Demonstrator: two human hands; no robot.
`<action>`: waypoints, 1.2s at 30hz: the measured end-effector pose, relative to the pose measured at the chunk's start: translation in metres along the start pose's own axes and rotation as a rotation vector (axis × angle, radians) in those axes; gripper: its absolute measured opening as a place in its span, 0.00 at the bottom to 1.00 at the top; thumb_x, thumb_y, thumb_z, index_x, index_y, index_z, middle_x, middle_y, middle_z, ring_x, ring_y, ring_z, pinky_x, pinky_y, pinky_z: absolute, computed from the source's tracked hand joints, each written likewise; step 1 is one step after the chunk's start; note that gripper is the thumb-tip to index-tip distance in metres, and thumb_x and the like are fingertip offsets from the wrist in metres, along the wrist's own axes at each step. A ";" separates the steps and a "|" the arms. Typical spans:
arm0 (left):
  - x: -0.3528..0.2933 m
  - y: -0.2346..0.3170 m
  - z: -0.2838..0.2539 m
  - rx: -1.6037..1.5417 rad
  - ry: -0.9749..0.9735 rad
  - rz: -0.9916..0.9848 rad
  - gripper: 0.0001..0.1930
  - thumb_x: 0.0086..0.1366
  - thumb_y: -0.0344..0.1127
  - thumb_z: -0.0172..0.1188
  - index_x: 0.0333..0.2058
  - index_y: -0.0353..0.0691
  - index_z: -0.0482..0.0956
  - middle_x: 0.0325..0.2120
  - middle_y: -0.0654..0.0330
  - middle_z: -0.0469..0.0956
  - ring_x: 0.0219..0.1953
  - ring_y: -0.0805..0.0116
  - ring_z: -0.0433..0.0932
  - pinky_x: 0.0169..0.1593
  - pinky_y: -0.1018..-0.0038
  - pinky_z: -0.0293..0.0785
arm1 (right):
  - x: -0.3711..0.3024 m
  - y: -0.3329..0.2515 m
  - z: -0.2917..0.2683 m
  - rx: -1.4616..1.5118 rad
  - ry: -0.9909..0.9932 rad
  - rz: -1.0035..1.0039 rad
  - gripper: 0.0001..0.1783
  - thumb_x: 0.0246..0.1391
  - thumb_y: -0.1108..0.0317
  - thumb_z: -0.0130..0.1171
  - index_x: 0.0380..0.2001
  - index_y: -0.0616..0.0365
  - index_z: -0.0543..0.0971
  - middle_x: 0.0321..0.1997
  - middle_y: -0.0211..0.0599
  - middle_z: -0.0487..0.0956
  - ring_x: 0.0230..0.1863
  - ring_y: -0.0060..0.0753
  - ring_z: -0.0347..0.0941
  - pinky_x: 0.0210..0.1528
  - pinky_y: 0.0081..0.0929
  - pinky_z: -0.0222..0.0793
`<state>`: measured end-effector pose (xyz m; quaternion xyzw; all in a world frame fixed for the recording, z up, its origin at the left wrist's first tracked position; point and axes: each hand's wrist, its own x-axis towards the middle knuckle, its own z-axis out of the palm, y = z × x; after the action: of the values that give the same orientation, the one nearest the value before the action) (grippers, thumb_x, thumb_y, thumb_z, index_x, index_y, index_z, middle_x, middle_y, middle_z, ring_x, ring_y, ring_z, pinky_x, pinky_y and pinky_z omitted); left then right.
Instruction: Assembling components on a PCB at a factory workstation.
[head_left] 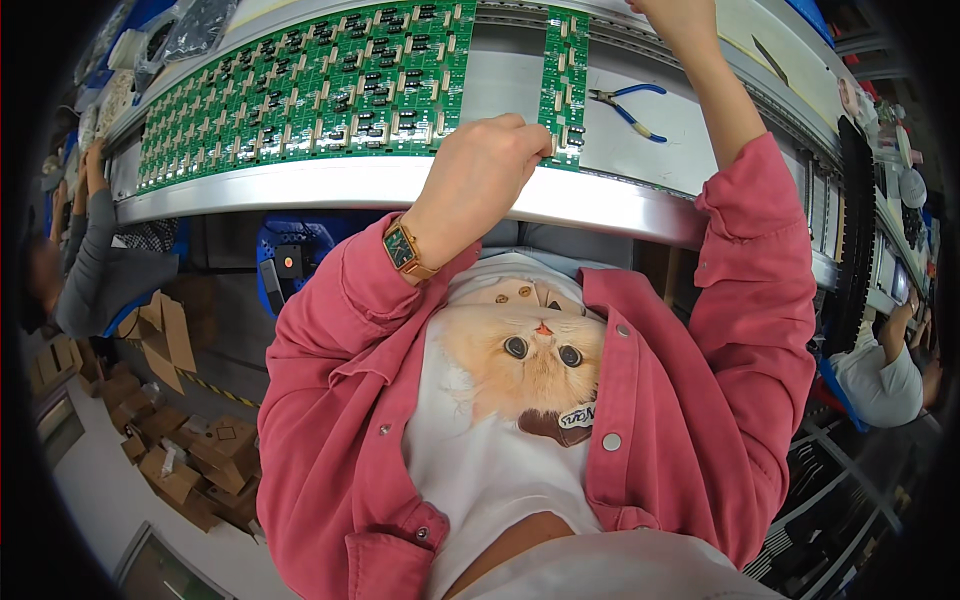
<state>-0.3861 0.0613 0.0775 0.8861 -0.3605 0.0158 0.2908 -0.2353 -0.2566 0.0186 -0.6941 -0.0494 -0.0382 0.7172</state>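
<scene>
My left hand (490, 172), with a gold watch on its wrist, is closed at the near end of a narrow green circuit board strip (565, 75). Its thumb and forefinger pinch the strip's lower left edge. Left of that hand a wide row of green circuit boards (300, 85) lies along the rail, fitted with black and pale metal parts. My right hand (683, 18) reaches to the top edge of the view. Most of its fingers fall outside the picture, so what they hold is hidden. Blue-handled pliers (632, 106) lie spread right of the strip.
A silver metal rail (610, 207) runs along the near side of the bench. Pointed tweezers (770, 58) lie at the far right. Under the bench stands a blue crate (285, 250). Cardboard boxes (200, 455) are piled on the left floor; other people sit at both sides.
</scene>
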 end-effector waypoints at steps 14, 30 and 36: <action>0.002 0.001 -0.019 0.048 -0.091 0.086 0.05 0.52 0.27 0.57 0.30 0.40 0.79 0.27 0.61 0.76 0.25 0.62 0.74 0.33 0.71 0.71 | -0.080 -0.093 0.104 -0.448 -0.014 0.147 0.07 0.48 0.70 0.57 0.30 0.61 0.79 0.30 0.33 0.80 0.27 0.27 0.75 0.32 0.24 0.72; 0.193 -0.106 0.014 0.234 0.033 0.219 0.09 0.51 0.31 0.53 0.27 0.33 0.79 0.22 0.47 0.78 0.25 0.47 0.77 0.31 0.61 0.73 | -0.131 -0.084 0.104 -0.492 -0.111 0.151 0.10 0.46 0.79 0.55 0.34 0.62 0.79 0.30 0.32 0.78 0.29 0.21 0.71 0.35 0.14 0.68; 0.197 -0.100 0.037 0.303 0.137 0.162 0.09 0.52 0.30 0.52 0.25 0.31 0.78 0.20 0.44 0.77 0.25 0.45 0.77 0.30 0.59 0.73 | -0.138 -0.079 0.107 -0.715 -0.130 0.044 0.10 0.45 0.81 0.56 0.32 0.60 0.79 0.30 0.30 0.78 0.26 0.20 0.69 0.32 0.14 0.67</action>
<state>-0.1827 -0.0255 0.0433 0.8847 -0.4036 0.1533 0.1757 -0.3840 -0.1544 0.0834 -0.9028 -0.0635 0.0066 0.4253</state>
